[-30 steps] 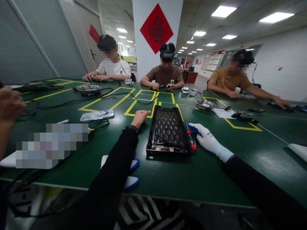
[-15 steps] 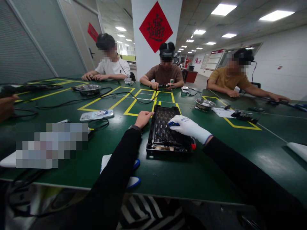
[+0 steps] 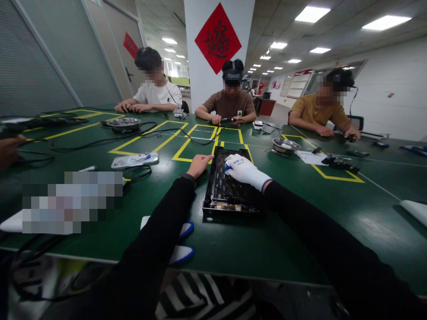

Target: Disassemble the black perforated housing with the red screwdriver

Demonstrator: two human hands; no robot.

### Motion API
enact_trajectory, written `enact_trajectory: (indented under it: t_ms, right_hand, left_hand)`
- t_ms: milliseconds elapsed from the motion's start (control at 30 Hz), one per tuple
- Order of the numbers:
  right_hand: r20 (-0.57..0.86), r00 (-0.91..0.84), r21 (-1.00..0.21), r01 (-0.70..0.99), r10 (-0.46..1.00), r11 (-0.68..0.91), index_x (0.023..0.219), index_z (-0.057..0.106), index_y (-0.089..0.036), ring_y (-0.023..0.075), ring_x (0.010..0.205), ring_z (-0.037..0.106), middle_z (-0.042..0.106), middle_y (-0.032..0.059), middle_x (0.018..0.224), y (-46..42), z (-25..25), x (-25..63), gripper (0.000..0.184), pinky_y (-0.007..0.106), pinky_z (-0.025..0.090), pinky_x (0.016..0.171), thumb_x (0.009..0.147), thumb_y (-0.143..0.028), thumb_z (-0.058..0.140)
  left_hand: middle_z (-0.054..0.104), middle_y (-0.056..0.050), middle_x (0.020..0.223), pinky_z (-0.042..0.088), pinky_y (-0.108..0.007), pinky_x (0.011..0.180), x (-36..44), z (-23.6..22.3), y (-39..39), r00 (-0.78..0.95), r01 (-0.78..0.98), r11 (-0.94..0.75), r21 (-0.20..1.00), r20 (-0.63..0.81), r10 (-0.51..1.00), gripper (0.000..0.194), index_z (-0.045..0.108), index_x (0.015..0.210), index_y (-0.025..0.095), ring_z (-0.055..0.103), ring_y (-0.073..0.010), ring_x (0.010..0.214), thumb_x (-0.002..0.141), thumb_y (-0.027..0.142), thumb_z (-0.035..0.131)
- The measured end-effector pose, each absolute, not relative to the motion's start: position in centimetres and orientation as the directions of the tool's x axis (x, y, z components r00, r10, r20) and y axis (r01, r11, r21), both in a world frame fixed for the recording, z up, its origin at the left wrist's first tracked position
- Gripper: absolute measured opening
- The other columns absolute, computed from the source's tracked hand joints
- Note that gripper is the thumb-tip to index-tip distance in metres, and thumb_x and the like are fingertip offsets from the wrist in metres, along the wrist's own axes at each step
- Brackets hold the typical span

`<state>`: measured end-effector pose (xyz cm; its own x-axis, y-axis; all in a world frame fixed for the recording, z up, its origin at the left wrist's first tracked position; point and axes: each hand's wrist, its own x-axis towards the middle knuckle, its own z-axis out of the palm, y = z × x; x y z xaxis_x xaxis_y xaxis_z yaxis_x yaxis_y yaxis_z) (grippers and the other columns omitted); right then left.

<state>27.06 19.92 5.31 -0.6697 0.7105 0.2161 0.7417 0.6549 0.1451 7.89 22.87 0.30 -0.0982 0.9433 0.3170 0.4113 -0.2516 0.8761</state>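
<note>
A black rectangular device casing (image 3: 218,189) lies flat on the green table, with rows of small fittings inside and a tan strip (image 3: 227,207) along its near end. My left hand (image 3: 199,166), bare, rests at the casing's left rim, its fingers bent against the edge. Over the casing's inside is my right hand (image 3: 240,169), in a white glove with blue fingertips. Its fingers are drawn together and point down to the left; whatever they grip, if anything, is hidden beneath the glove. A spare white and blue glove (image 3: 183,254) lies partly under my left forearm.
A clear phone-like case (image 3: 135,160) and a black cable (image 3: 83,146) lie to the left. Metal bowls (image 3: 286,145) stand farther off. Small black parts (image 3: 340,163) lie by a paper sheet (image 3: 310,157) on the right. Three people sit across the table; another person's hand (image 3: 11,149) shows at far left.
My right hand has moved left across the casing. My left hand stays at the rim. The person at the right has drawn an outstretched arm back in.
</note>
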Motion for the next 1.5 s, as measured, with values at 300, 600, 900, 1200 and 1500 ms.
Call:
enact_trajectory:
  t_ms: [300, 600, 900, 1200, 1500]
  right_hand:
    - [0.289, -0.64, -0.095, 0.721, 0.712, 0.686, 0.09, 0.064, -0.018, 0.022, 0.104, 0.048, 0.055, 0.0072, 0.115, 16.5, 4.1, 31.4, 0.02, 0.036, 0.039, 0.091, 0.08, -0.031, 0.054]
    - [0.422, -0.496, -0.281, 0.724, 0.759, 0.63, 0.094, 0.063, -0.02, 0.0191, 0.097, 0.051, 0.06, 0.0067, 0.101, 15.6, 2.9, 31.4, 0.028, 0.036, 0.039, 0.088, 0.085, -0.038, 0.044]
    - [0.354, -0.589, -0.31, 0.659, 0.726, 0.685, 0.078, 0.068, -0.021, 0.0198, 0.09, 0.053, 0.061, 0.0048, 0.093, 16.1, 2.5, 31.7, 0.022, 0.035, 0.041, 0.082, 0.069, -0.041, 0.065]
    - [0.309, -0.604, -0.288, 0.677, 0.735, 0.677, 0.075, 0.069, -0.022, 0.0197, 0.093, 0.052, 0.06, 0.0043, 0.101, 16.0, 2.4, 31.8, 0.015, 0.034, 0.041, 0.083, 0.069, -0.035, 0.065]
    - [0.313, -0.619, -0.261, 0.674, 0.721, 0.691, 0.075, 0.066, -0.02, 0.0208, 0.098, 0.051, 0.06, 0.0058, 0.103, 15.9, 2.4, 31.8, 0.012, 0.035, 0.04, 0.087, 0.073, -0.031, 0.062]
  left_hand:
    - [0.041, 0.003, 0.048, 0.021, -0.024, 0.05, 10.4, -0.1, 22.1, -0.301, 0.442, -0.111, 0.89, 0.264, 0.916, 0.03, 0.047, 0.052, 0.016, 0.035, -0.0097, 0.05, 0.072, 0.037, 0.05]
    - [0.032, 0.006, 0.047, 0.024, -0.022, 0.05, 10.4, -0.8, 20.4, -0.226, 0.364, -0.223, 0.904, 0.318, 0.921, 0.04, 0.033, 0.05, 0.017, 0.031, -0.0077, 0.048, 0.073, 0.042, 0.052]
    - [0.031, 0.006, 0.047, 0.024, -0.021, 0.05, 10.3, -0.9, 20.1, -0.184, 0.361, -0.294, 0.885, 0.377, 0.908, 0.038, 0.031, 0.049, 0.017, 0.029, -0.0067, 0.048, 0.072, 0.035, 0.055]
    - [0.03, 0.006, 0.046, 0.022, -0.022, 0.048, 10.4, 0.3, 19.8, -0.286, 0.262, -0.2, 0.944, 0.274, 0.918, 0.034, 0.034, 0.048, 0.017, 0.027, -0.0066, 0.046, 0.069, 0.029, 0.057]
    - [0.026, 0.005, 0.051, 0.023, -0.022, 0.051, 9.9, 3.4, 20.2, -0.529, 0.373, -0.395, 0.839, 0.543, 0.652, 0.035, 0.027, 0.052, 0.017, 0.027, -0.0075, 0.051, 0.078, 0.029, 0.048]
